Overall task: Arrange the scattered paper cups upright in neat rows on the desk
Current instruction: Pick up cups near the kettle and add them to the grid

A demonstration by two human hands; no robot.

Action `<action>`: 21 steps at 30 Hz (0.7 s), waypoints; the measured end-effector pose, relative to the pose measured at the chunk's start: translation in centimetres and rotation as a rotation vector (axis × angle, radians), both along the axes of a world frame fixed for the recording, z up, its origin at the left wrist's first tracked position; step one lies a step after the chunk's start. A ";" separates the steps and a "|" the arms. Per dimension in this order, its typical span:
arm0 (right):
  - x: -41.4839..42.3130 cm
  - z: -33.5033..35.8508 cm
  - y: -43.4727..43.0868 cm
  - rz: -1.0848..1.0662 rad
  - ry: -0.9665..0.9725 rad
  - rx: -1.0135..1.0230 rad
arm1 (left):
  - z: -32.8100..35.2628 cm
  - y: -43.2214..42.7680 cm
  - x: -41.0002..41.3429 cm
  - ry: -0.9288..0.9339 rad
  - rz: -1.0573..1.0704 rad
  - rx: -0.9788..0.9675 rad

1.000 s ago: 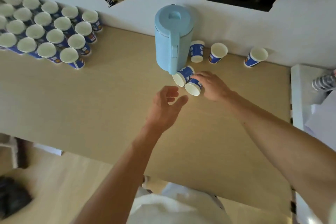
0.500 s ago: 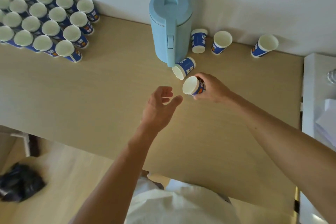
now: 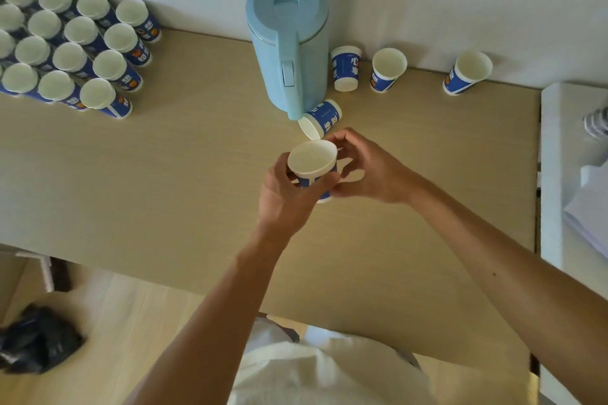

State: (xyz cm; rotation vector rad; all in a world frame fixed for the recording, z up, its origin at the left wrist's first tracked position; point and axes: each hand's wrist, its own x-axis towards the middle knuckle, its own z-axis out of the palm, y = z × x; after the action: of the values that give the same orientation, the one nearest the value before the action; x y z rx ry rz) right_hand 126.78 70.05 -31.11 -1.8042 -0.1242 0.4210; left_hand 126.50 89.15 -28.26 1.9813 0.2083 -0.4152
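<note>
A blue-and-white paper cup (image 3: 312, 159) is held upright above the middle of the wooden desk (image 3: 164, 174). My left hand (image 3: 289, 194) wraps its side and my right hand (image 3: 368, 171) touches it from the right with fingertips. Another cup (image 3: 320, 119) lies on its side just beyond, by the jug's handle. An upside-down cup (image 3: 345, 68) and two upright cups (image 3: 388, 70) (image 3: 468, 72) stand along the back wall. Several upright cups stand in rows (image 3: 72, 49) at the far left.
A tall light-blue jug (image 3: 288, 39) stands at the back middle of the desk. A white unit (image 3: 572, 174) with papers adjoins the desk's right edge. The desk's front edge runs below my forearms, with the floor and a dark bag (image 3: 36, 339) beyond it.
My right hand lifted one cup off the desk and turned it upright. My left hand came up and closed around its side.
</note>
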 end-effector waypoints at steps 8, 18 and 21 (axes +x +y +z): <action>7.8 -4.9 -2.0 0.071 -0.332 -0.811 | -0.2 1.5 -0.4 -0.009 0.077 0.034; 10.0 -8.5 1.0 0.263 -0.517 -1.166 | -0.1 5.2 -1.2 -0.042 0.136 0.027; 8.6 -8.6 2.2 0.272 -0.487 -1.174 | 0.2 6.5 -1.5 -0.057 0.171 0.014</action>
State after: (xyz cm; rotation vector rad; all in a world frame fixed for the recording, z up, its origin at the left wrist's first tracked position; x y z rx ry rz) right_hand 135.41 72.25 -39.76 -3.0500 -0.5525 0.2278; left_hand 124.97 95.60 -28.09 1.9681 0.3420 -0.2471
